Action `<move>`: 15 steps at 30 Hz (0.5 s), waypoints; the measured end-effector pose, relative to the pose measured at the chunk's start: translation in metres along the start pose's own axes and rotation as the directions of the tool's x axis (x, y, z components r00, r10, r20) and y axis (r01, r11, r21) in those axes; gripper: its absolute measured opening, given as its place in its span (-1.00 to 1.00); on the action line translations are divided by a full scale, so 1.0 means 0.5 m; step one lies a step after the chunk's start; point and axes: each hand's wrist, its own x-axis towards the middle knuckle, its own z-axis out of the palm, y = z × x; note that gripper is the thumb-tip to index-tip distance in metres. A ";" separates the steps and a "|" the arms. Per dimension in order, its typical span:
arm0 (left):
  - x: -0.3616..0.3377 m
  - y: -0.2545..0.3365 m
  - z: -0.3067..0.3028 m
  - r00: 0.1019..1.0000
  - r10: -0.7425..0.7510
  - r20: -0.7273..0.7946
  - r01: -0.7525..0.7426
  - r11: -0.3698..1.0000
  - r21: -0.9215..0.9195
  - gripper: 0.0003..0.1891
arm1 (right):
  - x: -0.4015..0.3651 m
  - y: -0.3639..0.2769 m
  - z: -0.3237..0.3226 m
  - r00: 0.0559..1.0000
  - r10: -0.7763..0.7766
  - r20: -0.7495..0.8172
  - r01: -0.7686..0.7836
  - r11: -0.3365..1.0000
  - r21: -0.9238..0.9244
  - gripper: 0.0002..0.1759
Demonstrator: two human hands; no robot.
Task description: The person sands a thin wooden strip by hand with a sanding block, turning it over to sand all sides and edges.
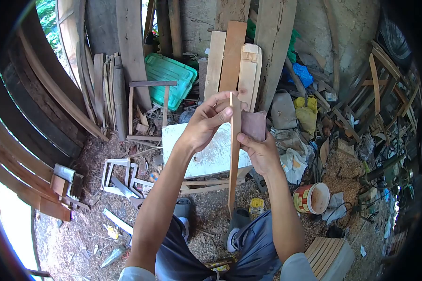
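Note:
A narrow wooden strip (pixel 235 140) stands nearly upright in front of me, its lower end down near my feet. My left hand (pixel 208 119) pinches the strip close to its top end, thumb and fingers on either side. In my right hand (pixel 257 145) is a folded piece of brownish-pink sandpaper (pixel 254 124), with the thumb over its lower edge. The sandpaper lies right beside the strip's edge, and the right thumb touches or nearly touches the wood. Behind both hands is a white paint-marked board (pixel 201 157), low down.
Planks (pixel 233 56) lean on the back wall beside a green plastic crate lid (pixel 171 79). A handsaw (pixel 126 191) lies at lower left near small wooden frames (pixel 115 171). To the right are a paint bucket (pixel 312 198) on its side, wood shavings (pixel 340 175) and scrap timber.

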 end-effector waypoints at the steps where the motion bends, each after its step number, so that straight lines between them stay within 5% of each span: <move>1: 0.002 0.000 -0.001 1.000 0.002 -0.002 -0.002 1.000 0.000 -0.61 | 0.002 0.003 -0.002 1.000 -0.015 -0.010 0.015 1.000 0.002 -0.48; 11: 0.016 -0.029 -0.017 0.941 0.152 -0.303 -0.068 0.960 0.270 -0.67 | 0.003 0.019 -0.002 0.998 -0.065 0.007 0.065 0.998 0.015 -0.47; 13: 0.013 -0.027 -0.013 0.938 0.158 -0.309 -0.077 0.963 0.257 -0.69 | 0.008 0.030 -0.008 0.989 -0.151 0.000 0.147 0.964 -0.220 -0.46; 15: 0.012 -0.028 -0.007 0.939 0.120 -0.322 -0.038 0.967 0.252 -0.69 | 0.005 0.031 -0.002 0.988 -0.151 -0.026 0.141 0.963 -0.231 -0.46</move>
